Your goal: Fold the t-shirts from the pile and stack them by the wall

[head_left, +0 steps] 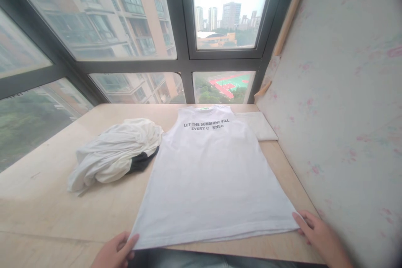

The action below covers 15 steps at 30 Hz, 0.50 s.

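Observation:
A white sleeveless shirt (207,180) lies spread on the wooden surface, its neckline toward the window and its hem toward me. Dark lettering crosses its chest. At the hem's left corner, my left hand (117,249) pinches the cloth between thumb and fingers. My right hand (315,232) grips the opposite hem corner, close to the wall. Left of the shirt sits a crumpled heap of white clothing (116,150) with a black piece of cloth (143,161) poking out. A folded white cloth (262,125) lies partly under the shirt's right shoulder.
The wooden tabletop (37,192) runs up to dark-framed windows (185,67). A flower-patterned wall (342,134) bounds the right side, close to my right hand. A wooden trim strip (292,12) edges the wall beside the window.

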Each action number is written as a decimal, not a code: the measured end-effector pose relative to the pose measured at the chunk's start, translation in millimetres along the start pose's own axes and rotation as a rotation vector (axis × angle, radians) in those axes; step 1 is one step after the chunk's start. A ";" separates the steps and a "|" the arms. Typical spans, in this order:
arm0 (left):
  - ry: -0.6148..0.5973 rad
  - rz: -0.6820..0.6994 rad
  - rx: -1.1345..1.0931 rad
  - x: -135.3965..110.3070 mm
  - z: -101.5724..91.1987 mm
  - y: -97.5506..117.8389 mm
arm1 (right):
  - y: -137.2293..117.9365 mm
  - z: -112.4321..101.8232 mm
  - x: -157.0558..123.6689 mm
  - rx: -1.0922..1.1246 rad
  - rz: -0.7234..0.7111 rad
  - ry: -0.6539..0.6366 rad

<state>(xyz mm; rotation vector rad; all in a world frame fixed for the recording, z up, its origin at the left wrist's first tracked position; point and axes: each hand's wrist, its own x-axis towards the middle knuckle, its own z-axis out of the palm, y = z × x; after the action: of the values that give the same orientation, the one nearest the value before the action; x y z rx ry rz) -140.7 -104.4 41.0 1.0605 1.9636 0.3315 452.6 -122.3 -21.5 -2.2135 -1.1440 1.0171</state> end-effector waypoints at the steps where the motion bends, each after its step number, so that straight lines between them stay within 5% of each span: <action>1: 0.004 0.009 0.004 -0.9 -0.1 0.5 | 0.7 -0.1 0.8 -0.019 -0.004 -0.006; 10: 0.006 0.010 0.022 1.3 4.6 -6.2 | 5.0 -1.6 7.2 0.081 -0.037 -0.093; 15: 0.137 0.134 0.416 1.1 -8.1 7.1 | 2.8 -1.2 2.6 0.033 0.002 -0.027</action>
<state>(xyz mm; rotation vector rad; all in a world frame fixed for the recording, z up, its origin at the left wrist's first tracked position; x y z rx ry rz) -143.5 -98.0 49.3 1.4708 2.1434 0.0661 455.9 -121.8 -23.7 -2.1820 -1.1292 1.0619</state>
